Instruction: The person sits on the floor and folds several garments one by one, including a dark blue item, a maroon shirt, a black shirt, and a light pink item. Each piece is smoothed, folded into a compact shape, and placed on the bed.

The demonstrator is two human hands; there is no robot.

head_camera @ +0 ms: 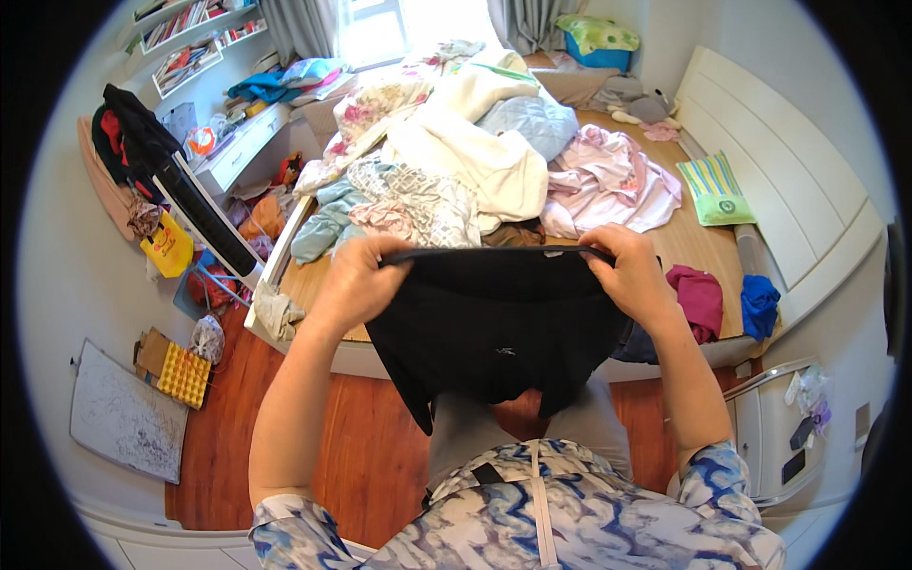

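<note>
A black garment, which looks like shorts with a waistband and two short legs, hangs stretched out in front of my body. My left hand pinches one end of its waistband, and my right hand grips the other end. A small pale mark shows on the black cloth, and a light tag sits by the waistband near my right fingers. Beyond it lies a heap of bedding: a cream blanket, a pale blue quilt, a patterned white cloth and a pink garment.
The bed's wooden board bears a maroon cloth, a blue cloth and a striped green pillow. A white headboard rises at right. A tower fan and a whiteboard stand at left.
</note>
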